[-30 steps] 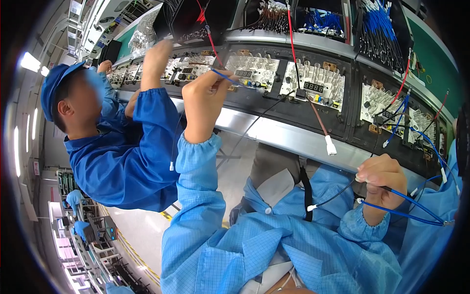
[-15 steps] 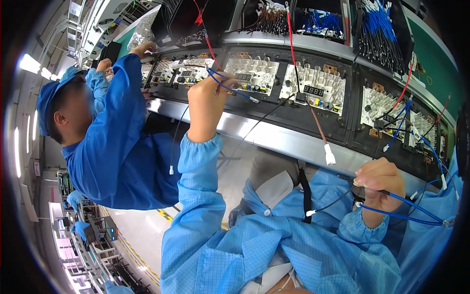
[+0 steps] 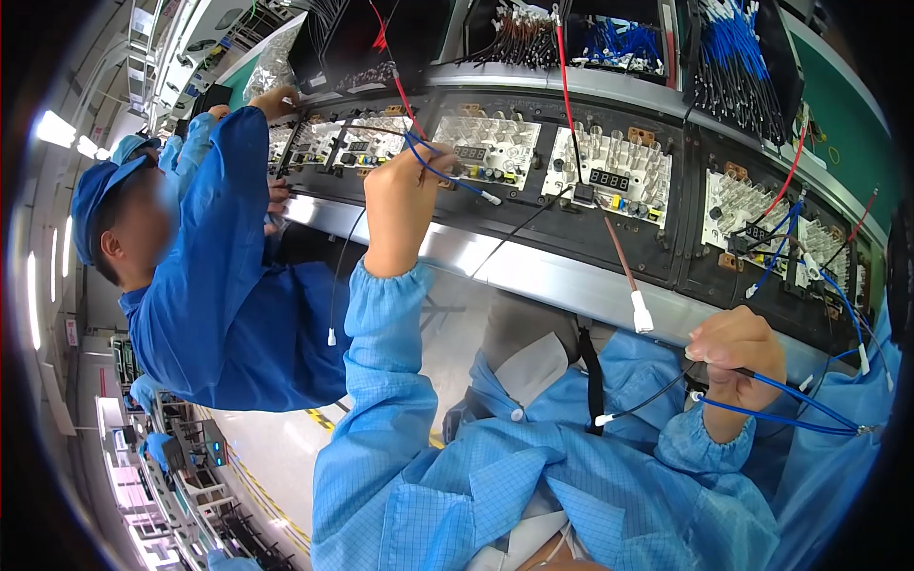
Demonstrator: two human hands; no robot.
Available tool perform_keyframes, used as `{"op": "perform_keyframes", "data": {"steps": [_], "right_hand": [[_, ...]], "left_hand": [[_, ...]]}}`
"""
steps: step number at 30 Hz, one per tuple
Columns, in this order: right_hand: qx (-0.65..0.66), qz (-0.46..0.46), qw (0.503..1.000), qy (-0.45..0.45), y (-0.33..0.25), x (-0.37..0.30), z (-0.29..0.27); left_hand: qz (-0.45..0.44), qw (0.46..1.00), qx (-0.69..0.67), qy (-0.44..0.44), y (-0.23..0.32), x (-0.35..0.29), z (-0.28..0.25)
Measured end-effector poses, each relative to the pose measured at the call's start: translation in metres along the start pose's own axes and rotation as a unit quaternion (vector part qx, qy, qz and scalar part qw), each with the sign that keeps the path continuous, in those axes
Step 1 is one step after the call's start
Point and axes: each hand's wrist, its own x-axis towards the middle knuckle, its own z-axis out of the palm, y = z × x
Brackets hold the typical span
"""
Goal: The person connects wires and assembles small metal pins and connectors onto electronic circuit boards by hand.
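Observation:
My left hand (image 3: pixel 400 205) is raised over the near side of a white circuit board (image 3: pixel 509 152) with a small digit display. Its fingers are pinched on a blue wire (image 3: pixel 468 187) that ends in a white terminal; the fingertips are partly hidden behind the hand. At the right, in front of the bench edge, my right hand (image 3: pixel 738 352) is closed around blue wires (image 3: pixel 795 421) and a black wire (image 3: pixel 647 404). Between my hands, a brown wire (image 3: pixel 621 255) with a white connector hangs off the middle board (image 3: pixel 619 176) over the metal edge.
A metal rail (image 3: pixel 533 262) borders the dark fixtures (image 3: pixel 681 238). Behind them stand bins of blue wires (image 3: pixel 733 57) and brown wires (image 3: pixel 514 38). Red wires (image 3: pixel 566 76) rise from the boards. To my left a co-worker in blue (image 3: pixel 190 285) reaches over the line.
My two hands stay almost where they were, still gripping their wires. The co-worker's head and arm have shifted slightly left, and their lower hand shows more.

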Motion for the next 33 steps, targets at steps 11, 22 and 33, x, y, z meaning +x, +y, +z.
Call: {"op": "perform_keyframes", "data": {"steps": [11, 22, 33], "right_hand": [[-0.012, -0.014, 1.0, 0.007, -0.003, 0.002, -0.003], [-0.206, 0.025, 0.978, -0.013, -0.028, 0.065, 0.009], [-0.269, 0.119, 0.944, -0.149, 0.031, 0.094, 0.033]], "left_hand": [[0.001, 0.999, -0.009, -0.032, -0.007, 0.002, 0.004], [-0.038, 0.995, -0.09, -0.008, -0.009, -0.015, -0.006], [-0.084, 0.975, -0.203, 0.045, 0.005, -0.035, -0.008]]}}
